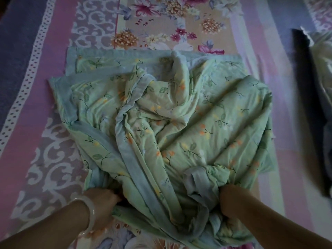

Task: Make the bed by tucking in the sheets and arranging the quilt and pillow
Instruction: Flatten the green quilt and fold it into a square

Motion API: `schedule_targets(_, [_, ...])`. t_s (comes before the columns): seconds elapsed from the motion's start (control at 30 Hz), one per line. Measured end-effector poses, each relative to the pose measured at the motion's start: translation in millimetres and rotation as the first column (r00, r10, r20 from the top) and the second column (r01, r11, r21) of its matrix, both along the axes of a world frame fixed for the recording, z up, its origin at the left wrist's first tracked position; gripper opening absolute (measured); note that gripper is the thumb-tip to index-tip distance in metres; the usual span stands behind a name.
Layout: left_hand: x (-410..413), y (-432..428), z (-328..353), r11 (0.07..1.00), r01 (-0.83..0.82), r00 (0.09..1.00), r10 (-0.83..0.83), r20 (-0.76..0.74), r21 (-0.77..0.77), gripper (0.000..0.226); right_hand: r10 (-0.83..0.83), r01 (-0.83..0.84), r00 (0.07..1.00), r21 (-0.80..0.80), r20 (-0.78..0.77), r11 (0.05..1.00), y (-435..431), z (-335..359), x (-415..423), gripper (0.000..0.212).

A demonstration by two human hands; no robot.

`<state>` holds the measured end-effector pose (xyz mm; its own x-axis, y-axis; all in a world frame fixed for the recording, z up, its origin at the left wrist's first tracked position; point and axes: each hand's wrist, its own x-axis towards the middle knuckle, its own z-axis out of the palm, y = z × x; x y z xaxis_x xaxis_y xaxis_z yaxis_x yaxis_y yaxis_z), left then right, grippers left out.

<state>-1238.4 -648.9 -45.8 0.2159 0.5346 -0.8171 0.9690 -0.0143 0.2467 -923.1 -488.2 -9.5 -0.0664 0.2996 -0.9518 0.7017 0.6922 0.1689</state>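
Quilt (179, 114) green, all crumpled on the flowery sheet (53, 141) | left hand (104, 200) grabs its near edge, fingers buried in cloth | right hand (231, 200) clenched round a bunched fold

Pale wrist bangle (92, 212) (perhaps jade).

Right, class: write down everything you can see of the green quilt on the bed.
The quilt is pale green, soft-looking fabric printed with small leaves, stems and orange-yellow buds, edged with a plain blue-green border. It lies crumpled and partly folded over itself on the pink floral sheet, its far edge fairly straight, the middle heaped in creases. The left hand and the right hand hold its bunched near edge, fingertips hidden in the folds.
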Motion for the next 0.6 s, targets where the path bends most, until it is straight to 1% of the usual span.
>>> schedule_targets(0.03, [1,6,6,0.999,-0.020,1.000,0.020,-0.004,-0.047,0.044,0.021,-0.017,0.998,-0.068,0.059,0.998,7,4,-3,0.034])
schedule_targets(0.07, [2,15,15,0.995,-0.036,0.999,0.037,0.010,-0.090,0.047,0.023,-0.013,0.995,-0.102,0.094,0.995,16,9,-6,0.035])
schedule_targets(0.1, [1,26,23,0.990,-0.059,0.997,0.065,0.042,-0.130,0.053,0.001,0.006,0.995,-0.072,0.097,0.997,27,14,-11,0.035])
schedule_targets(0.13, [0,38,35,0.984,-0.088,0.989,0.104,0.100,-0.157,0.056,-0.055,0.054,0.997,0.018,0.055,0.998,38,22,-15,0.034])
schedule_targets(0.17, [-1,52,46,0.973,-0.164,0.970,0.189,0.151,-0.163,0.055,-0.105,0.112,0.993,0.149,-0.056,0.983,48,32,-24,0.031])
schedule_targets(0.2, [-2,65,55,0.948,-0.296,0.927,0.315,0.204,-0.117,0.049,-0.153,0.208,0.967,0.283,-0.205,0.936,56,41,-35,0.025])
schedule_targets(0.23, [-4,77,59,0.881,-0.472,0.845,0.464,0.265,-0.039,0.037,-0.179,0.320,0.913,0.373,-0.366,0.871,63,49,-47,0.017])
schedule_targets(0.27, [-4,90,63,0.752,-0.657,0.721,0.606,0.335,0.054,0.024,-0.202,0.437,0.835,0.394,-0.511,0.809,70,51,-61,0.011])
schedule_targets(0.3, [-5,103,61,0.596,-0.791,0.596,0.705,0.384,0.134,0.013,-0.236,0.564,0.719,0.351,-0.654,0.747,76,51,-76,0.012])
schedule_targets(0.33, [-6,115,58,0.455,-0.868,0.495,0.770,0.403,0.197,0.018,-0.290,0.678,0.579,0.252,-0.762,0.690,81,47,-92,0.017])
schedule_targets(0.37, [-8,127,50,0.355,-0.906,0.419,0.823,0.384,0.230,0.040,-0.341,0.755,0.447,0.144,-0.827,0.640,86,43,-109,0.023])
schedule_targets(0.4, [-7,136,43,0.274,-0.932,0.347,0.865,0.364,0.236,0.064,-0.394,0.806,0.334,0.042,-0.857,0.591,89,39,-121,0.034])
schedule_targets(0.43, [-10,144,34,0.200,-0.955,0.269,0.897,0.351,0.219,0.083,-0.446,0.843,0.227,-0.055,-0.866,0.536,92,34,-135,0.048])
schedule_targets(0.47, [-11,151,28,0.133,-0.971,0.196,0.918,0.345,0.197,0.096,-0.486,0.874,0.134,-0.128,-0.863,0.469,97,29,-146,0.062])
schedule_targets(0.5, [-12,156,24,0.077,-0.977,0.142,0.931,0.337,0.199,0.104,-0.498,0.899,0.078,-0.155,-0.863,0.409,102,24,-156,0.073])
schedule_targets(0.53, [-11,159,22,0.049,-0.966,0.132,0.937,0.322,0.252,0.107,-0.463,0.916,0.078,-0.120,-0.883,0.383,106,20,-162,0.079])
schedule_targets(0.57, [-12,162,22,0.053,-0.939,0.163,0.939,0.304,0.341,0.105,-0.380,0.916,0.116,-0.049,-0.918,0.398,109,16,-166,0.080])
schedule_targets(0.6, [-16,166,19,0.073,-0.910,0.207,0.933,0.294,0.409,0.103,-0.270,0.898,0.163,0.030,-0.949,0.438,114,12,-172,0.079])
